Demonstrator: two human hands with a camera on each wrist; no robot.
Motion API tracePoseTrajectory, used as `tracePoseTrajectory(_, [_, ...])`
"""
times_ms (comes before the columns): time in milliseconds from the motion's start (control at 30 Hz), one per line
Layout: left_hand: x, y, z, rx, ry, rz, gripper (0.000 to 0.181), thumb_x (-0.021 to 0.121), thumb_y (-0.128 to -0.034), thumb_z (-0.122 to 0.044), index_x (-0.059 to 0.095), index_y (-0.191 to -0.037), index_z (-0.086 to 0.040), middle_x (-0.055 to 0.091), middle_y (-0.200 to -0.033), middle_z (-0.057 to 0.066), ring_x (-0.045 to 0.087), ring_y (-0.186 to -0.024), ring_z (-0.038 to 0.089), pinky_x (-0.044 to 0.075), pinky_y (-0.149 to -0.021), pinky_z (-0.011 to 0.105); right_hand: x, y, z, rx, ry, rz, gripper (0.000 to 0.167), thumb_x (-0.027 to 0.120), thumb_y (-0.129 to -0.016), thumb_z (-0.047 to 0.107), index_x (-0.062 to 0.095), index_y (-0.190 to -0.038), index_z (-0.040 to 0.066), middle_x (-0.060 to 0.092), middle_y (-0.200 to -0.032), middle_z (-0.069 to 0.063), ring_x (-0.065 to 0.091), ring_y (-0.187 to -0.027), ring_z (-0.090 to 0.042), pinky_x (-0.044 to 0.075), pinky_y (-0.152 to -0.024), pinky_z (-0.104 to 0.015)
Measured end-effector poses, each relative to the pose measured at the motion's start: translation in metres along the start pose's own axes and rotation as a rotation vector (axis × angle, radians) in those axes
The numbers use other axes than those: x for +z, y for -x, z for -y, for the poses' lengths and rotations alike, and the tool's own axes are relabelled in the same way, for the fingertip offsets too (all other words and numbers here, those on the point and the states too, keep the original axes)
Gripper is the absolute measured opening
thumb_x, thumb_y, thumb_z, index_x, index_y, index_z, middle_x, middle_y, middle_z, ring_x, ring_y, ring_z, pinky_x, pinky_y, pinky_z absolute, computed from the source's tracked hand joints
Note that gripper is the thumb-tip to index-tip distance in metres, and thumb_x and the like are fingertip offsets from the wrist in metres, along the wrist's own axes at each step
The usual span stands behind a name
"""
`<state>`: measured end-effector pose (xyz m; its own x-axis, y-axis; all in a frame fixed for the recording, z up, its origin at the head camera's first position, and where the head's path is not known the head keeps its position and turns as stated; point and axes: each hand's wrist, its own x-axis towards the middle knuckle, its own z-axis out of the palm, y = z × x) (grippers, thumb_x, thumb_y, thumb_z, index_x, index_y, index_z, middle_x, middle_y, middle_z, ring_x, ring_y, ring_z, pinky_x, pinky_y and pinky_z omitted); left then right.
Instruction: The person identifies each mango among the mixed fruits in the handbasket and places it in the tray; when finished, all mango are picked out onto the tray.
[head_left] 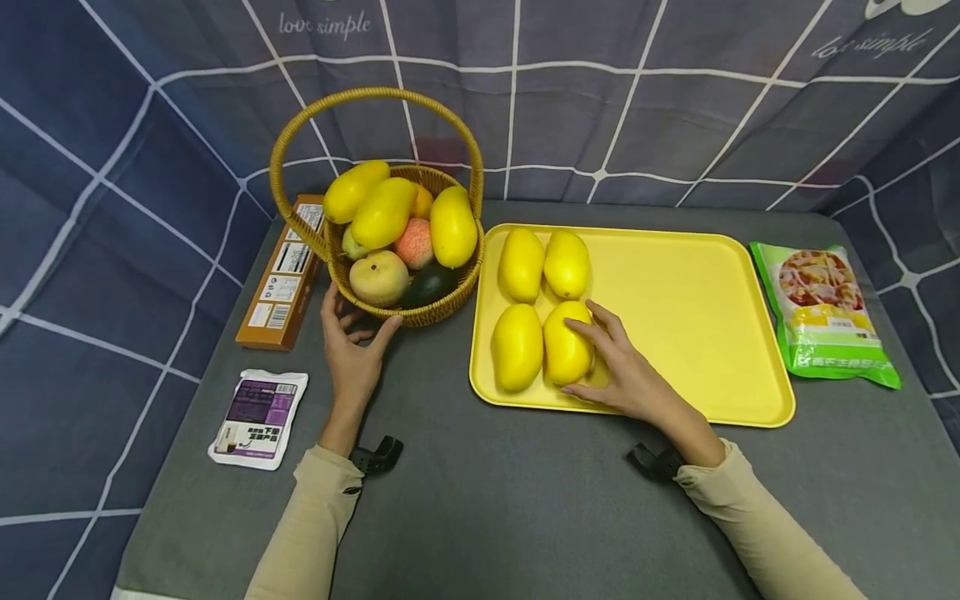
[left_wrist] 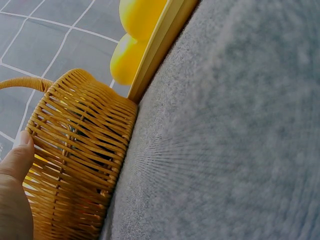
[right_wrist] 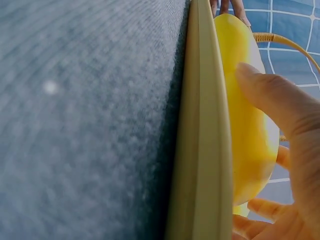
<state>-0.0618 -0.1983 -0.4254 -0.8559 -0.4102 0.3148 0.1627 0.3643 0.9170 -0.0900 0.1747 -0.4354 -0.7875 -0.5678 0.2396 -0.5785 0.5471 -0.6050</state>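
Four-sided and yellow, a tray bears several yellow mangoes grouped at its left end. My right hand has its thumb and fingers around the front right mango, which lies on the tray. In the right wrist view the thumb touches that mango's side. A wicker basket of mixed fruit stands left of the tray. My left hand holds the basket's front left side, its thumb against the weave near the rim. Some left fingertips are hidden beside the basket.
Inside the basket are more mangoes, a pale round fruit, a reddish fruit and a dark green one. A brown box and a purple-white pouch lie left. A green food packet lies right of the tray.
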Motion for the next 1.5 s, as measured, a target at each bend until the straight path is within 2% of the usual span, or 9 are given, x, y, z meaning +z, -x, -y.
tracePoseTrajectory(200, [0.003,-0.003,0.027,-0.007,-0.001,-0.018,0.094,0.081,-0.0807,-0.01,0.024,-0.155,-0.014,0.039,-0.148,0.013,0.05,-0.119,0.03,0.047,-0.082,0.038,-0.006,0.002,0.002,-0.021,0.029,-0.016,0.095,0.093,-0.065,0.029,0.045,-0.145,0.014,0.024,-0.156,-0.024,0.029,-0.142,-0.042,0.039,-0.104,-0.062])
tracePoseTrajectory(333, [0.003,-0.004,0.032,-0.009,-0.003,-0.021,0.094,0.082,-0.0803,-0.016,0.025,-0.155,-0.022,0.041,-0.146,0.005,0.05,-0.119,0.024,0.048,-0.081,0.032,-0.014,-0.005,0.01,-0.064,0.059,-0.061,0.092,0.093,-0.064,0.025,0.047,-0.143,0.011,0.027,-0.155,-0.023,0.023,-0.145,-0.043,0.035,-0.105,-0.065])
tracePoseTrajectory(433, [0.002,-0.004,0.033,-0.003,-0.006,-0.024,0.094,0.082,-0.0804,-0.019,0.025,-0.155,-0.023,0.041,-0.146,0.004,0.051,-0.119,0.023,0.048,-0.081,0.029,-0.022,-0.019,0.021,-0.088,0.067,-0.066,0.089,0.092,-0.067,0.026,0.048,-0.143,0.011,0.028,-0.155,-0.021,0.022,-0.146,-0.041,0.034,-0.107,-0.064])
tracePoseTrajectory(633, [0.001,-0.004,0.033,-0.007,-0.014,-0.028,0.094,0.082,-0.0802,-0.019,0.026,-0.155,-0.023,0.041,-0.146,0.004,0.051,-0.119,0.022,0.048,-0.081,0.028,-0.028,-0.064,0.047,-0.133,0.044,0.005,0.085,0.086,-0.075,0.034,0.043,-0.147,0.018,0.024,-0.159,-0.012,0.023,-0.147,-0.031,0.034,-0.11,-0.058])
tracePoseTrajectory(767, [0.002,-0.003,0.031,-0.017,-0.014,-0.025,0.094,0.081,-0.0808,-0.015,0.025,-0.155,-0.02,0.041,-0.147,0.007,0.051,-0.119,0.024,0.048,-0.082,0.035,-0.023,-0.096,0.061,-0.167,0.019,0.065,0.083,0.082,-0.079,0.039,0.041,-0.149,0.02,0.024,-0.159,-0.008,0.024,-0.147,-0.027,0.036,-0.111,-0.052])
tracePoseTrajectory(933, [0.002,0.0,0.01,-0.013,0.02,-0.011,0.092,0.079,-0.0819,-0.008,0.022,-0.155,-0.006,0.037,-0.148,0.022,0.049,-0.119,0.036,0.045,-0.083,0.05,-0.017,-0.138,0.074,-0.194,-0.028,0.108,0.083,0.08,-0.08,0.041,0.041,-0.149,0.019,0.027,-0.157,-0.01,0.028,-0.145,-0.027,0.037,-0.112,-0.047])
tracePoseTrajectory(1033, [0.0,0.001,-0.003,-0.013,0.03,-0.006,0.091,0.078,-0.0823,-0.007,0.022,-0.154,-0.001,0.036,-0.147,0.027,0.049,-0.119,0.039,0.044,-0.084,0.054,-0.013,-0.166,0.082,-0.189,-0.052,0.133,0.083,0.079,-0.082,0.041,0.039,-0.15,0.018,0.027,-0.156,-0.013,0.029,-0.144,-0.027,0.035,-0.113,-0.045])
tracePoseTrajectory(1233, [-0.003,0.001,-0.004,-0.007,0.027,-0.014,0.091,0.079,-0.0819,-0.006,0.023,-0.153,0.001,0.037,-0.145,0.029,0.049,-0.118,0.04,0.045,-0.083,0.055,0.009,-0.219,0.094,-0.178,-0.049,0.167,0.082,0.076,-0.084,0.045,0.038,-0.15,0.015,0.031,-0.153,-0.015,0.032,-0.141,-0.027,0.035,-0.113,-0.044])
tracePoseTrajectory(1500, [-0.001,0.001,-0.006,-0.009,0.029,0.001,0.091,0.078,-0.0828,-0.006,0.021,-0.153,0.001,0.035,-0.147,0.027,0.048,-0.12,0.041,0.045,-0.085,0.057,0.03,-0.251,0.094,-0.15,0.031,0.178,0.081,0.074,-0.083,0.05,0.039,-0.15,0.019,0.029,-0.155,-0.014,0.032,-0.142,-0.03,0.024,-0.117,-0.051])
